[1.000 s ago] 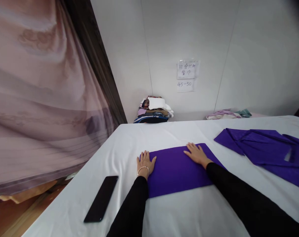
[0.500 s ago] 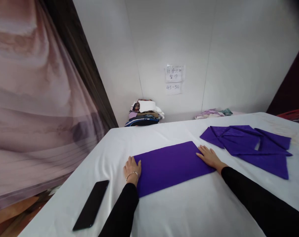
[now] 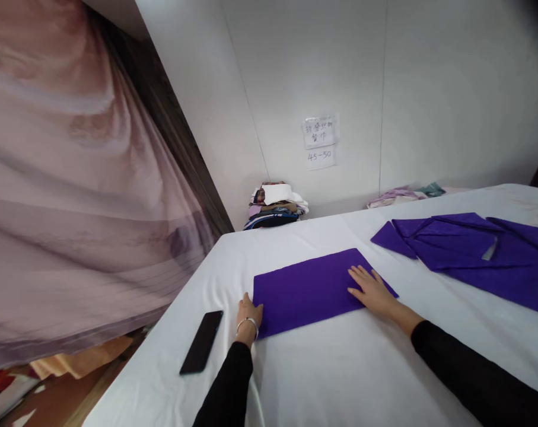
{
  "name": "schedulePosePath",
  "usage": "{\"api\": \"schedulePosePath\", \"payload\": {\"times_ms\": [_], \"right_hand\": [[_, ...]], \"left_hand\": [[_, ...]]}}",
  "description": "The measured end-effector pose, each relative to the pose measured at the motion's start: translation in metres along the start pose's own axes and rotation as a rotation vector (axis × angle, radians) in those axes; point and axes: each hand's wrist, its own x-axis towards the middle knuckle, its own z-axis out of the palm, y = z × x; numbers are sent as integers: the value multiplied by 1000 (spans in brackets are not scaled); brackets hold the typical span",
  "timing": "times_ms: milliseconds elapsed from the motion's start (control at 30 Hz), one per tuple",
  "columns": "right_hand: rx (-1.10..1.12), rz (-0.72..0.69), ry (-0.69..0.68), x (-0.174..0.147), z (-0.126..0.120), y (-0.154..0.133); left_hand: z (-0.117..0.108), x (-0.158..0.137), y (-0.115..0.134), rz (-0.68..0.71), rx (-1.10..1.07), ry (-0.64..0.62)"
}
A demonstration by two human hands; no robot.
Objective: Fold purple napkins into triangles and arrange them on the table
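Note:
A purple cloth napkin [image 3: 306,293] lies folded into a flat rectangle on the white-covered table. At its left edge rests my left hand [image 3: 250,315], a bracelet on the wrist, with the thumb touching the fabric and the fingers apart and slightly bent. My right hand [image 3: 372,289] lies flat on the right part of the napkin, its fingers spread. Neither hand grips anything. To the right, more purple cloth [image 3: 473,249] lies loosely in creased folds and runs to the picture's edge.
A black phone [image 3: 201,343] lies left of my left hand. Behind the table are a stack of folded clothes [image 3: 275,206] and some pale fabrics [image 3: 395,197]. Handwritten paper signs [image 3: 321,141] hang on the white wall. A pink curtain [image 3: 86,207] hangs at the left.
My right hand has moved inward from the napkin's right edge onto its surface. My left hand has slid down the left edge, towards me. The camera view has shifted and tilted.

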Motion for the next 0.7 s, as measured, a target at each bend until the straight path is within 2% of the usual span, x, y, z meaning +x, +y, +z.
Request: {"api": "schedulePosePath", "payload": {"times_ms": [133, 300, 400, 500, 600, 700], "right_hand": [[180, -50, -56, -6, 13, -17], [404, -31, 42, -10, 23, -5], [555, 12, 116, -11, 24, 0], [741, 45, 169, -10, 21, -1], [1045, 77, 174, -10, 16, -3], [1335, 167, 154, -10, 9, -2]], "left_hand": [[-12, 4, 3, -71, -136, -130], [-28, 7, 25, -54, -364, -289], [-32, 9, 58, -5, -499, -369], [-26, 11, 99, 44, -596, -452], [-8, 10, 140, 79, -652, -521], [21, 3, 178, 103, -689, -586]]}}
